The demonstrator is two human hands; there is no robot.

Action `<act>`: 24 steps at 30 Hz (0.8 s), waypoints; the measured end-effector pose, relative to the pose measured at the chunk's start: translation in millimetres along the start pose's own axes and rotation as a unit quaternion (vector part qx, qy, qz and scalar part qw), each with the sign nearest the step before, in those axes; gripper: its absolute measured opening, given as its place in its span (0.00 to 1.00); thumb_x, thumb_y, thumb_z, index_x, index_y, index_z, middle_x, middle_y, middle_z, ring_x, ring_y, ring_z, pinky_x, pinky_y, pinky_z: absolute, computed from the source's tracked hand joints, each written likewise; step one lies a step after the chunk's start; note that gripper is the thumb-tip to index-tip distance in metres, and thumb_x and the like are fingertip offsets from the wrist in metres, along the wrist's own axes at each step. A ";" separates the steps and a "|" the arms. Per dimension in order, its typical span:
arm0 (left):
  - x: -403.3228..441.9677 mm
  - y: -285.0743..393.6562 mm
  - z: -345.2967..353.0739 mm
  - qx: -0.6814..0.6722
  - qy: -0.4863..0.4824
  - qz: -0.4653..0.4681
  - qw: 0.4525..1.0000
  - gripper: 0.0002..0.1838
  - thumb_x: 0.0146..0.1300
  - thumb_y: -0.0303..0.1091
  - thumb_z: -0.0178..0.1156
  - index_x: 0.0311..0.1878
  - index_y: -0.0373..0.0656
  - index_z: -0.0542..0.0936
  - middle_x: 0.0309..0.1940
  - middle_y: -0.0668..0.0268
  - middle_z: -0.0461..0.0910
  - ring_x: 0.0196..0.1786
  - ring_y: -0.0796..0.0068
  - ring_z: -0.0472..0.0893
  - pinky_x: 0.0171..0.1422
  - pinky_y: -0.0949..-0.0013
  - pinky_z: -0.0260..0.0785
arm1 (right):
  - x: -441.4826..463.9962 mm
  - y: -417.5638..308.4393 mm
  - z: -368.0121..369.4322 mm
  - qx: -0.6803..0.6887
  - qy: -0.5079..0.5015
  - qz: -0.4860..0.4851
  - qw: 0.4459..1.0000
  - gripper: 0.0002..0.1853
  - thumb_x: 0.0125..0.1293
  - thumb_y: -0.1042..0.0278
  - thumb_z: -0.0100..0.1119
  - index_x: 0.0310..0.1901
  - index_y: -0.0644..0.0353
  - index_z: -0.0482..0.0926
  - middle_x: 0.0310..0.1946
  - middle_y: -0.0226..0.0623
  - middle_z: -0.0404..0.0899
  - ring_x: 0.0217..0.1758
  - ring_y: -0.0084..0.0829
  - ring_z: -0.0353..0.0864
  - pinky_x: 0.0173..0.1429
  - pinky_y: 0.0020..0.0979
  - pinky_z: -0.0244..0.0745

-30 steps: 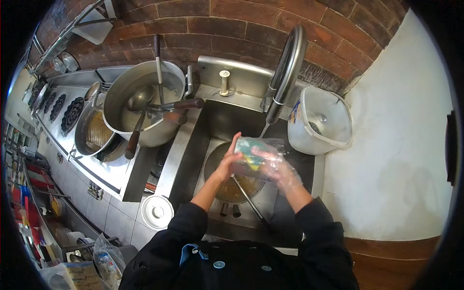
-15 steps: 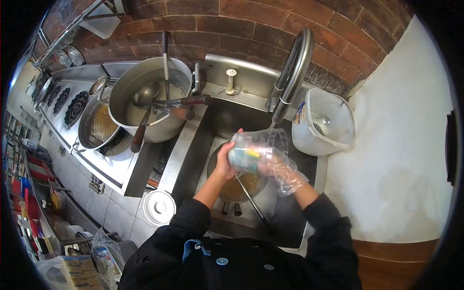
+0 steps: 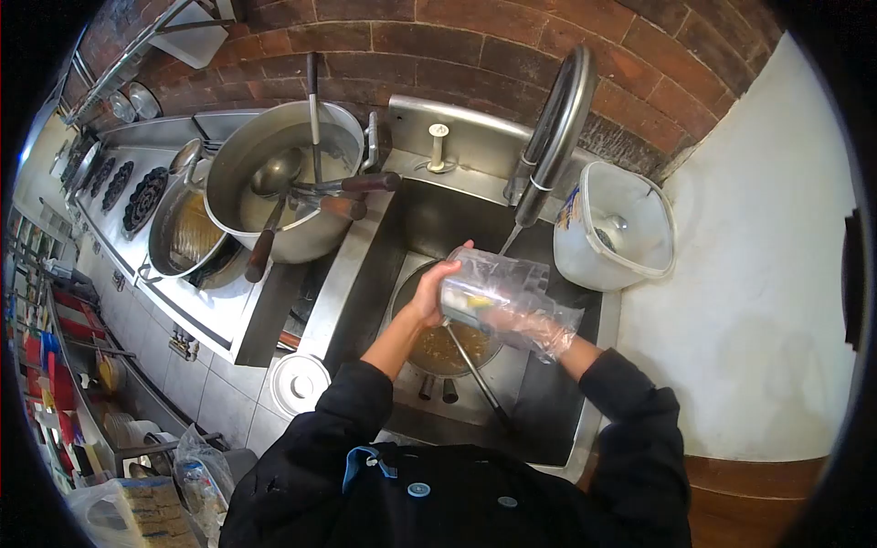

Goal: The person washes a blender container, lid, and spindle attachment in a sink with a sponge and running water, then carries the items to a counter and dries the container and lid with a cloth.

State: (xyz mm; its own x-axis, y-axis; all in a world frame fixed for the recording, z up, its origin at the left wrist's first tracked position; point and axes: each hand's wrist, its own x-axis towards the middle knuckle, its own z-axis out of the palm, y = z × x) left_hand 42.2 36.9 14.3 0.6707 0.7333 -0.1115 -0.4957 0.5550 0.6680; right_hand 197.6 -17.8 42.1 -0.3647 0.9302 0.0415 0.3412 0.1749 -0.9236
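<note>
My left hand (image 3: 431, 294) is wrapped round the closed end of a clear plastic container (image 3: 498, 269), tilted over the sink (image 3: 539, 402). My right hand (image 3: 521, 324), in a clear plastic glove, reaches inside the container and presses a yellow and green sponge (image 3: 475, 300) against its inner wall. Just above, the faucet (image 3: 539, 183) runs a thin stream of water. Below my hands, a round pan (image 3: 443, 352) with brownish water lies in the sink, a long metal handle across it.
A large pot (image 3: 301, 242) with ladles stands left of the sink, beside a smaller pan (image 3: 194, 233) on the stove. To the right is a white plastic tub (image 3: 585, 251). A round white lid (image 3: 300, 385) lies at the lower left.
The container has turned in my hands, its open end now pointing more to the right. My right hand and the sponge have shifted inside it.
</note>
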 end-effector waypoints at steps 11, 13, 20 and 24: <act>-7.7 15.4 -41.2 -0.043 0.095 -0.270 0.957 0.36 0.49 0.67 0.45 0.55 0.52 0.70 0.55 0.60 0.68 0.55 0.53 0.66 0.51 0.40 0.55 | -14.3 -5.7 13.6 -0.026 0.046 -0.090 0.995 0.23 0.53 0.66 0.65 0.50 0.64 0.73 0.43 0.36 0.77 0.47 0.24 0.74 0.51 0.27 0.69; -8.0 8.1 -34.2 -0.060 0.064 -0.268 0.959 0.39 0.49 0.64 0.49 0.62 0.51 0.63 0.60 0.58 0.62 0.60 0.54 0.62 0.57 0.43 0.52 | -7.6 -4.9 -1.8 0.150 0.160 -0.016 0.975 0.16 0.55 0.67 0.62 0.44 0.65 0.76 0.36 0.33 0.79 0.39 0.20 0.76 0.44 0.22 0.72; -14.8 -35.4 -22.7 0.284 0.177 0.270 0.903 0.41 0.54 0.48 0.56 0.68 0.46 0.50 0.61 0.54 0.57 0.63 0.58 0.59 0.66 0.62 0.50 | 24.2 3.9 -25.2 0.232 0.265 0.251 0.902 0.21 0.56 0.57 0.62 0.43 0.65 0.75 0.36 0.33 0.77 0.39 0.21 0.73 0.43 0.30 0.69; -31.0 -1.8 -18.7 -0.153 0.132 -0.123 0.972 0.27 0.56 0.54 0.49 0.52 0.45 0.72 0.49 0.58 0.74 0.52 0.57 0.73 0.57 0.51 0.62 | -2.0 -32.3 -0.5 0.113 0.020 0.037 0.993 0.19 0.50 0.66 0.67 0.45 0.61 0.77 0.42 0.31 0.76 0.48 0.24 0.72 0.52 0.28 0.68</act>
State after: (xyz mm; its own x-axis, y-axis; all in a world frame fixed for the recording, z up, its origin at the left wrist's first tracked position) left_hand 12.0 20.5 2.7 0.6443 0.6170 -0.4520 -0.5072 0.7870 0.3513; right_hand 187.7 -25.1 72.0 -0.3098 0.9506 -0.0195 0.1612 0.0323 -0.9864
